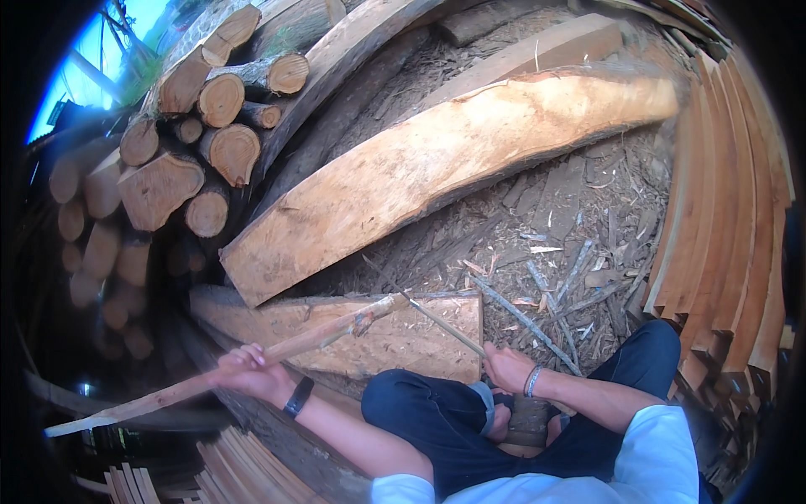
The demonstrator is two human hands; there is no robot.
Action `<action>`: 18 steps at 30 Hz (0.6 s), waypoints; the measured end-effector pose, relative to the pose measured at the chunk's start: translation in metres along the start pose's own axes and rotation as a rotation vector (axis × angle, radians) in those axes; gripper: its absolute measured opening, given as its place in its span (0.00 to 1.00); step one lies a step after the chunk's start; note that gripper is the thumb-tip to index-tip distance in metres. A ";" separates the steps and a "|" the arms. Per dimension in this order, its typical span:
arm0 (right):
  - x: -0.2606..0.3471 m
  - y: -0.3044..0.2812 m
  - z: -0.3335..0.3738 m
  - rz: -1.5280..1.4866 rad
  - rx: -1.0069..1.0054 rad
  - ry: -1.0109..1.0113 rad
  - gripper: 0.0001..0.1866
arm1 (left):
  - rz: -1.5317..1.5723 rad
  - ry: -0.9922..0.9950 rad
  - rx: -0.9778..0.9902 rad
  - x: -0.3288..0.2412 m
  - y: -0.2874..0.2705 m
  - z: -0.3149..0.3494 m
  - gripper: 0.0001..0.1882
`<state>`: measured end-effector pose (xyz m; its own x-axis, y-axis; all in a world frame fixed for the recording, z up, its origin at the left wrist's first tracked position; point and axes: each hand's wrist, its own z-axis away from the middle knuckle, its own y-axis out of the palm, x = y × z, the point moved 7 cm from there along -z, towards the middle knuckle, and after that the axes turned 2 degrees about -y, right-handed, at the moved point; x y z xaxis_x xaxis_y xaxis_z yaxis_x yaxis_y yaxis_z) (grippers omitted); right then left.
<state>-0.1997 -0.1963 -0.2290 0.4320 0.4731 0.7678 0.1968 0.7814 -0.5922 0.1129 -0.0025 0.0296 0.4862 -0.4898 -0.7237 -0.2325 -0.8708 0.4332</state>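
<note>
Just ahead of you, your right hand [508, 370] is wrapped round a thin tool [447, 325]; leftward, your left hand [252, 374] curls round the pole [323, 333], its far end near the tool. Best brace it and stroke away from that hand, clear of the slab [445, 176] beyond.

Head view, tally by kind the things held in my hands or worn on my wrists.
Wooden pole, held in the left hand: 1
Slender implement, held in the right hand: 1
Dark wristband: 1
Silvery bracelet: 1
Total: 4
</note>
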 end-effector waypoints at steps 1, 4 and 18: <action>-0.004 0.004 0.000 0.018 0.008 0.016 0.12 | 0.001 0.000 -0.001 0.001 0.001 0.001 0.31; -0.025 0.013 -0.005 0.153 -0.073 -0.081 0.11 | 0.008 0.001 0.002 0.002 0.006 0.003 0.31; -0.003 0.007 0.001 0.152 0.065 0.000 0.12 | -0.009 0.012 0.018 -0.002 0.009 0.003 0.32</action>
<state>-0.2003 -0.1916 -0.2355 0.4527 0.5880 0.6703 0.0718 0.7252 -0.6847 0.1076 -0.0096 0.0336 0.4980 -0.4815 -0.7212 -0.2436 -0.8759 0.4166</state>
